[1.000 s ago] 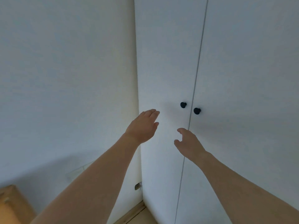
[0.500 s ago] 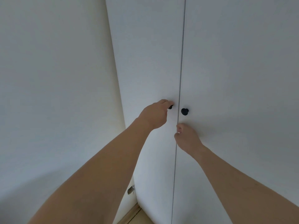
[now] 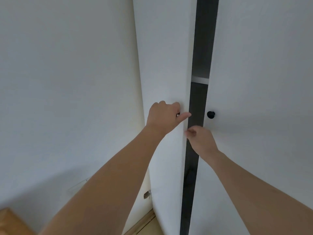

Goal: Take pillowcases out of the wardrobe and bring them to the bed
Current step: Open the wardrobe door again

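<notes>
A white two-door wardrobe fills the right half of the view. Its left door (image 3: pixel 162 65) stands slightly ajar, leaving a dark narrow gap (image 3: pixel 201 48) with a white shelf edge (image 3: pixel 199 80) visible inside. My left hand (image 3: pixel 163 116) is closed around the left door's knob, which is almost fully hidden by the fingers. My right hand (image 3: pixel 201 139) sits in front of the gap just below, fingers curled near the left door's edge, holding nothing that I can see. The right door (image 3: pixel 262 82) is shut, its black knob (image 3: pixel 210 114) free. No pillowcases are visible.
A plain white wall (image 3: pixel 67 82) runs along the left, meeting the wardrobe's side. A small metal fitting (image 3: pixel 146 195) sticks out low on the wall. A wooden piece (image 3: pixel 11 223) shows at the bottom left corner, and a skirting strip (image 3: pixel 144 223) runs along the floor.
My left hand took hold of the left knob and pulled the door ajar, exposing the dark interior. My right hand rose slightly to the opening gap.
</notes>
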`<state>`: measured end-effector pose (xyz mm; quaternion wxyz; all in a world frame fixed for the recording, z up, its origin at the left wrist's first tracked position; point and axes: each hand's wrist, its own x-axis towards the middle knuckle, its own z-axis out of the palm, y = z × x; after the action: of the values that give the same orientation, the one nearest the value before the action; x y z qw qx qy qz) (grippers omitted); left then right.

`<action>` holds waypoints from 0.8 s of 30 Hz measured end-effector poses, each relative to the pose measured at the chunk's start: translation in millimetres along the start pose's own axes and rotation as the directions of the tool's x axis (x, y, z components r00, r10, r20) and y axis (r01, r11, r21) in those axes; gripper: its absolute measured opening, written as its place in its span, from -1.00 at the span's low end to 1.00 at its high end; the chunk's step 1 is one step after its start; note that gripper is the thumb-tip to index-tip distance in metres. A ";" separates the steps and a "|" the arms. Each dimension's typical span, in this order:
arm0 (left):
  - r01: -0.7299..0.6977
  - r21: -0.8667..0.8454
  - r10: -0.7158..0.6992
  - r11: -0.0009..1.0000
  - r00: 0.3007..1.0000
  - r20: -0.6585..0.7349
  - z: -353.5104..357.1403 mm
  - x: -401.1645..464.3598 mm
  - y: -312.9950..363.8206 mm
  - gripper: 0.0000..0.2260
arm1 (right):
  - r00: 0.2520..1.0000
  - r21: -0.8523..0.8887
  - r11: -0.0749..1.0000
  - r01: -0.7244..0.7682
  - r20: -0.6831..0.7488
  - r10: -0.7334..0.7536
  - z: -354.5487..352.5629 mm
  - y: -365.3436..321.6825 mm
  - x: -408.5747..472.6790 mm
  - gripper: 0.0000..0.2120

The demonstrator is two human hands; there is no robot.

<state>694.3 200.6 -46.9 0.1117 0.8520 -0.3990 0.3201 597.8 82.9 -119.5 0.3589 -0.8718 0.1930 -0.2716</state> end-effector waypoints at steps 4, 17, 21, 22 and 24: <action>0.065 0.123 -0.040 0.990 0.979 -0.201 -6.3 -16.2 -20.4 -0.50 | 0.972 0.043 0.997 0.063 0.224 -0.071 5.2 -17.5 1.5 -0.83; -0.002 0.199 0.110 0.980 0.839 -0.533 -27.1 -66.9 -89.1 -0.38 | 0.895 0.073 0.957 0.282 0.339 -0.290 55.4 -57.6 5.5 -0.28; -0.012 0.246 0.152 0.969 0.816 -0.558 -32.0 -78.8 -114.1 -0.44 | 0.812 0.040 0.900 0.434 0.415 -0.410 73.6 -74.3 13.0 -0.17; -0.018 0.248 0.160 0.969 0.808 -0.566 -33.2 -81.3 -121.0 -0.45 | 0.788 0.010 0.879 0.477 0.438 -0.433 79.6 -78.4 16.0 -0.15; -0.025 0.244 0.165 0.970 0.801 -0.575 -35.3 -86.3 -134.3 -0.48 | 0.759 -0.062 0.838 0.542 0.464 -0.457 91.6 -85.8 19.7 -0.11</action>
<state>738.0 357.0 -65.8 0.1174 0.6956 -0.3482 0.6173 681.4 177.4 -104.7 0.2207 -0.9596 -0.1062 -0.1383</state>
